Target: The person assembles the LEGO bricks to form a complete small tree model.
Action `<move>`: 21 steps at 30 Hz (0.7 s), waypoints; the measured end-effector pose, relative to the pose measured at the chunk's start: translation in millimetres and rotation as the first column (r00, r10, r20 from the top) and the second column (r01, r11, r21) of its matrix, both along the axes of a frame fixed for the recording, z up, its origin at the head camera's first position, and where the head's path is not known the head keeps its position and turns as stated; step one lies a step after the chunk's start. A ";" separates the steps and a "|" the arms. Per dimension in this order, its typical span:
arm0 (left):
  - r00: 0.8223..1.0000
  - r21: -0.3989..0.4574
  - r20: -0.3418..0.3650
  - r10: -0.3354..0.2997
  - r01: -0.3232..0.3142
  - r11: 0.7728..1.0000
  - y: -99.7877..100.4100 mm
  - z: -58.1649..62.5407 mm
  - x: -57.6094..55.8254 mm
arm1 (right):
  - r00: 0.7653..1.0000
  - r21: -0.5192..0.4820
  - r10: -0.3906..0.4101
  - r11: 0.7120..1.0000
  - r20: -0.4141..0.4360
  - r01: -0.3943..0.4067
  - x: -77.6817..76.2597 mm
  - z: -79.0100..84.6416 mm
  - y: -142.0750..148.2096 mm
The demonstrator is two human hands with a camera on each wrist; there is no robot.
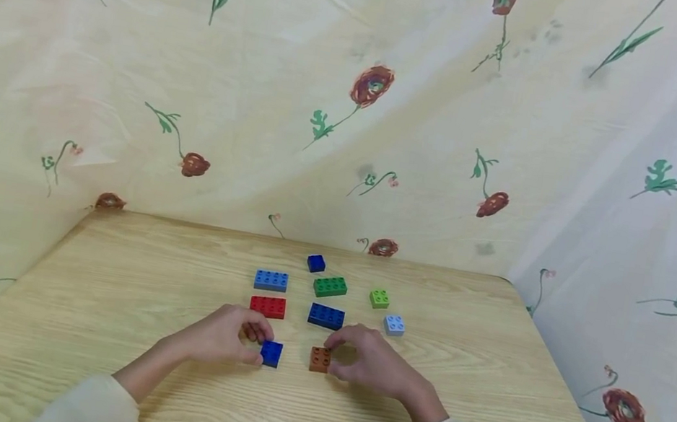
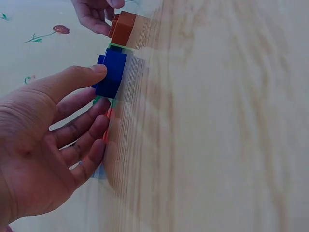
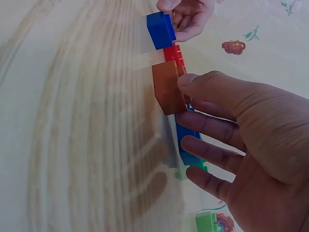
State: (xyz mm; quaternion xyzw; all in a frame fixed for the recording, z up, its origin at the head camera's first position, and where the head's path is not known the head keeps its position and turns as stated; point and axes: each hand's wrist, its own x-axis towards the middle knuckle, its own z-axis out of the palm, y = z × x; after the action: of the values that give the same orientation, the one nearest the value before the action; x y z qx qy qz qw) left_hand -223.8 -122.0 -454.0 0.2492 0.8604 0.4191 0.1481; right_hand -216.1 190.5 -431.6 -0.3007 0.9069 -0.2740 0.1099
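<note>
My left hand (image 1: 220, 336) pinches a small square dark blue toy brick (image 1: 271, 353) between thumb and index finger. In the left wrist view the thumb lies at the studded side of that blue brick (image 2: 114, 72), and the other fingers are loosely bent below it. To the right, my right hand (image 1: 373, 363) pinches a square orange-brown brick (image 1: 320, 359) by its right side. The right wrist view shows the thumb against the brown brick (image 3: 167, 88), with the index fingertip partly hidden behind it. A short gap separates the two bricks, both studs up.
Beyond the hands lie a red brick (image 1: 268, 307), a long dark blue brick (image 1: 325, 316), a lighter blue brick (image 1: 271, 280), a green brick (image 1: 330, 286), a small blue brick (image 1: 316, 263), a lime brick (image 1: 379, 299) and a pale blue brick (image 1: 394, 325). Flowered cloth (image 1: 260, 119) borders the wooden table (image 1: 460, 317).
</note>
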 end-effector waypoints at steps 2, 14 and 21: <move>1.000 0.000 0.000 0.004 -0.004 1.000 0.6 -1.3 -0.4 | 1.000 0.006 -0.001 1.000 0.003 0.001 -0.7 -2.4 -1.0; 0.999 0.021 0.019 0.040 -0.040 0.999 9.1 -3.4 -2.1 | 0.999 -0.031 -0.037 0.999 0.029 0.038 -6.0 -11.2 -0.4; 0.999 0.015 0.015 0.040 -0.041 0.999 15.1 -5.1 -4.4 | 0.998 -0.100 -0.056 0.993 0.023 0.058 -5.6 -7.7 -1.6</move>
State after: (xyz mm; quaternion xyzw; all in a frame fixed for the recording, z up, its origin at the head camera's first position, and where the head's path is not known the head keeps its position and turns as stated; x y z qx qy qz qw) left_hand -228.2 -106.9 -459.1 0.2298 0.8611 0.4301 0.1439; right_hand -221.7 188.9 -439.3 -0.2772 0.8990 -0.3254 0.0958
